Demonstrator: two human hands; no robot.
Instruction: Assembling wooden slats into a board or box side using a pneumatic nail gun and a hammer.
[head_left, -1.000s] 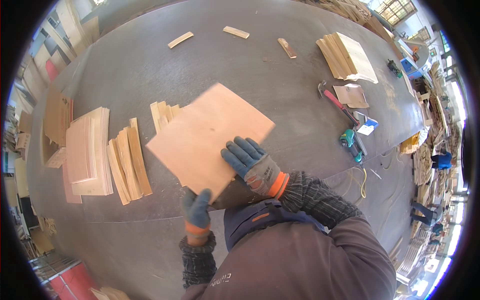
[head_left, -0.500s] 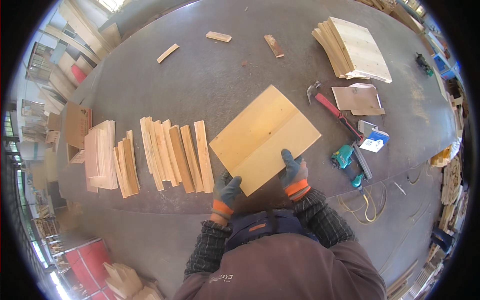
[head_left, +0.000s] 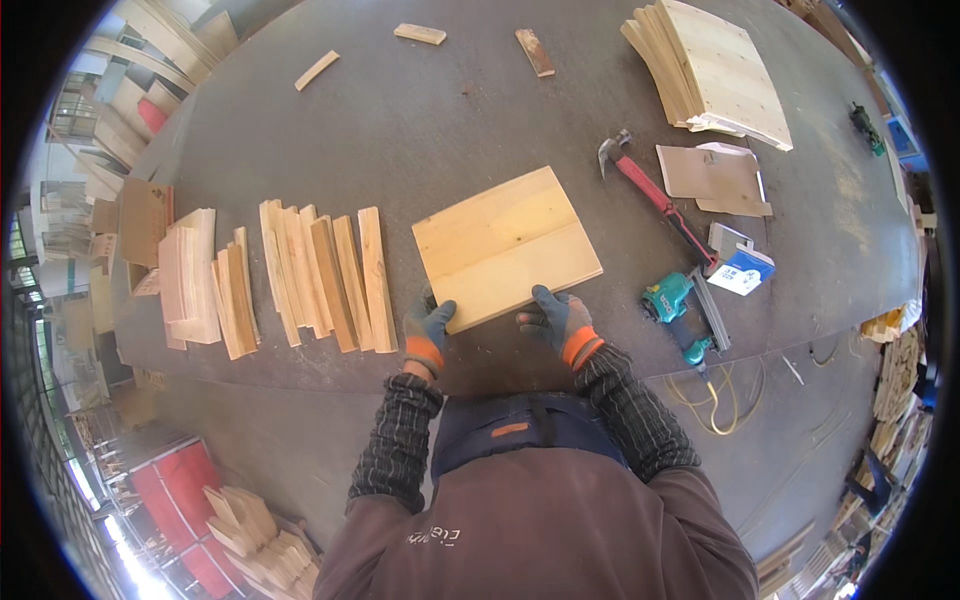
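A rectangular pale wooden board (head_left: 510, 240), with a seam across its face, lies before me over the table, its near edge toward my body. My left hand (head_left: 429, 328), in a grey and orange work glove, grips its near left corner, thumb on top. At the near edge, right of the middle, my right hand (head_left: 562, 325) in a matching glove has its thumb on the board; its other fingers show just below the edge. Right of the board lie a red-handled claw hammer (head_left: 655, 195) and a green nail gun (head_left: 680, 305) with a yellow hose.
Several wooden strips (head_left: 325, 280) line the table (head_left: 480, 120) on the left, beside stacked thin boards (head_left: 190, 280) and a cardboard box (head_left: 145, 225). Curved panels (head_left: 725, 75) are stacked far right. A flattened carton (head_left: 710, 180) and small blue-white box (head_left: 745, 270) lie near the hammer.
The board has turned clockwise, its near edge now closer to level. My right hand's fingers show more below that edge. The whole view has shifted slightly.
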